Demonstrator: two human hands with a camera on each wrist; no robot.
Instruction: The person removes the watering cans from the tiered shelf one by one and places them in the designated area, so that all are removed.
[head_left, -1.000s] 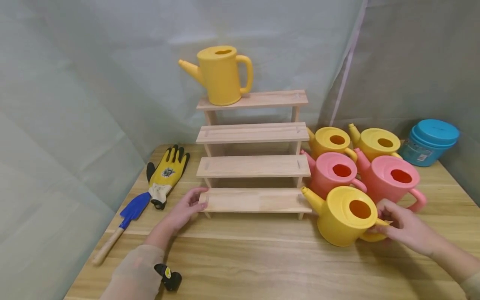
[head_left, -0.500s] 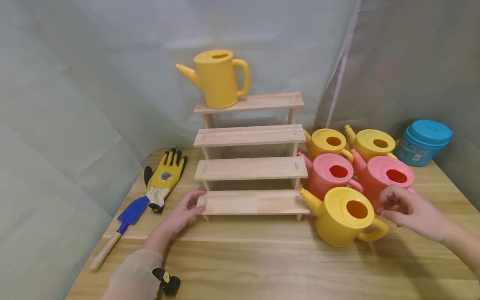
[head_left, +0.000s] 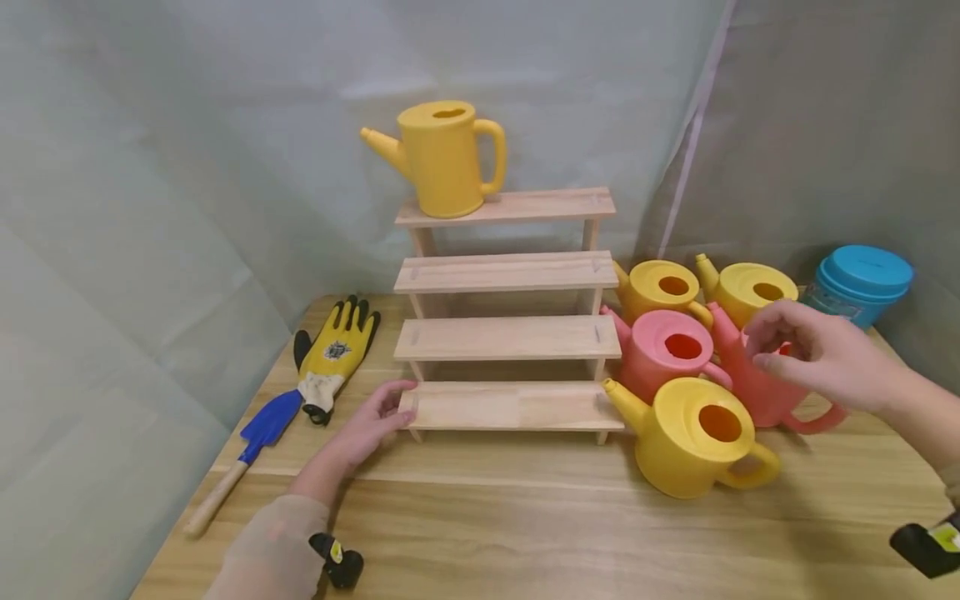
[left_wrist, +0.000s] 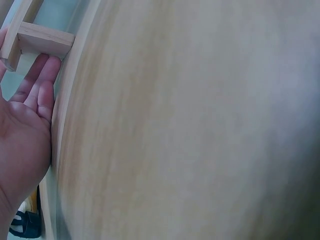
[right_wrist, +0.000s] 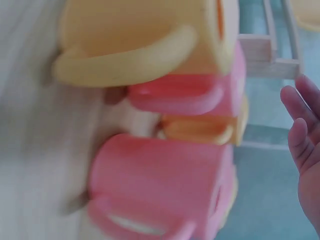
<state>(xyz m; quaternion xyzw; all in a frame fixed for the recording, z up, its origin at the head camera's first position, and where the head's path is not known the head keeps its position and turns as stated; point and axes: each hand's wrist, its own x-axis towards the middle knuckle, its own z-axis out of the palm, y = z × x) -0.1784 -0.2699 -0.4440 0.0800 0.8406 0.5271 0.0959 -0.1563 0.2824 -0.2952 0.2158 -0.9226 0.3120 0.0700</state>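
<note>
A stepped wooden shelf stands mid-table with a yellow watering can upright on its top tier. My left hand holds the left end of the lowest tier, thumb on the board's front and fingers by its side support. To the right, my right hand hovers above the right-hand pink watering can, partly covering it; its loosely bent fingers grip nothing. Beside that can are another pink watering can and a yellow watering can in front. In the right wrist view, the pink can sits apart from my fingers.
Two more yellow watering cans stand behind the pink ones. A blue lidded tub is at the back right. On the left lie a yellow-and-black work glove and a blue trowel. Cloth sheeting encloses the wooden table.
My right hand has let go of the front yellow watering can's handle and risen up and back over the right-hand pink can. My left hand has stayed at the shelf.
</note>
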